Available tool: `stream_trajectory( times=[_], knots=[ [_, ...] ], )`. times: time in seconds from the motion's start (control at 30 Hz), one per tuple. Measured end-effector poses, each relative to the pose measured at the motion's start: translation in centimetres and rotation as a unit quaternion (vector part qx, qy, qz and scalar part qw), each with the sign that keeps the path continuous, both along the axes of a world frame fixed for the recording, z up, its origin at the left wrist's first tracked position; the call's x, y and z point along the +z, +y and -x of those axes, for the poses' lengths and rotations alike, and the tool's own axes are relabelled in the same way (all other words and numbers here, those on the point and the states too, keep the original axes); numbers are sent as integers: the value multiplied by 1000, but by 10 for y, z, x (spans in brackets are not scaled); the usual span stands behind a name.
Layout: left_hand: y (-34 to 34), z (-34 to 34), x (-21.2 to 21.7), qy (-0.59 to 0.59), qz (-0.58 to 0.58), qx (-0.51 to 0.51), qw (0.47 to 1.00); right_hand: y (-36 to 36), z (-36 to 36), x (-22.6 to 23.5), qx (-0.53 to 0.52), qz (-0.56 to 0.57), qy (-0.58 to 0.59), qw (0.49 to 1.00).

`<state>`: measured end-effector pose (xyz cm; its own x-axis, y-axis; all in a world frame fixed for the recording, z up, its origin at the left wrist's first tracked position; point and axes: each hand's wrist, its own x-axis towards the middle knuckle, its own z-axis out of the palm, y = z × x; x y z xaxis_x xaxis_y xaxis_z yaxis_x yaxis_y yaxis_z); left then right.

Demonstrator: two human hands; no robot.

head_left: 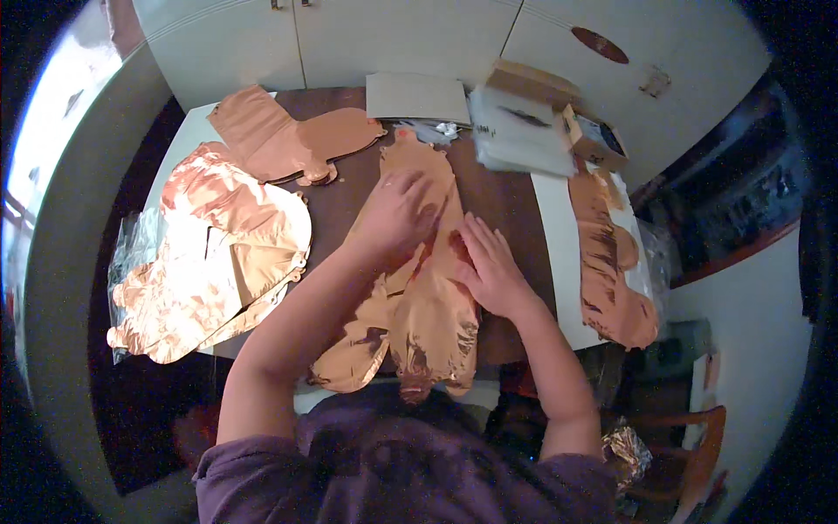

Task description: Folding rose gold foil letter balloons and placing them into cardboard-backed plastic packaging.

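A flat, uninflated rose-gold foil balloon (436, 306) lies lengthwise in front of me, its near end hanging at the table's front edge. My left hand (397, 210) is on its upper part with the fingers curled in against the foil, and a crease runs beside the fingertips. The fingertips themselves are partly hidden. Along the balloon's right edge rests my right hand (493, 266), open, its fingers stretched out and pointing away from me. Wrinkled foil gathers between my hands and body.
More flat foil balloons lie at the left (262, 218), the back left (297, 140) and the right edge (602, 262). A pale box (417, 96), clear plastic packets (519, 140) and a small open carton (595, 135) stand at the back. A wooden chair (707, 454) is at lower right.
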<state>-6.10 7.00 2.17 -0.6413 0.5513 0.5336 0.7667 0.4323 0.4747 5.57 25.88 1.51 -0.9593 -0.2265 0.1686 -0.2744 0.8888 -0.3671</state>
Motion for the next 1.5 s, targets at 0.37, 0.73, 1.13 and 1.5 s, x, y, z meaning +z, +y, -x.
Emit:
stream_trajectory(
  times=[0.37,0.73,1.13,1.5],
  knots=[
    [-53,-9,-44,-2,150,55,987,-14,1,-10,-27,-104,-52,993],
    [-50,-8,-45,23,176,46,983,-6,1,-18,-26,-62,-17,998],
    [-29,34,-42,22,138,140,980,-2,5,-15,-19,-62,-10,998],
    [-21,41,-55,79,108,118,984,0,48,-16,-61,-111,18,992]
  ],
)
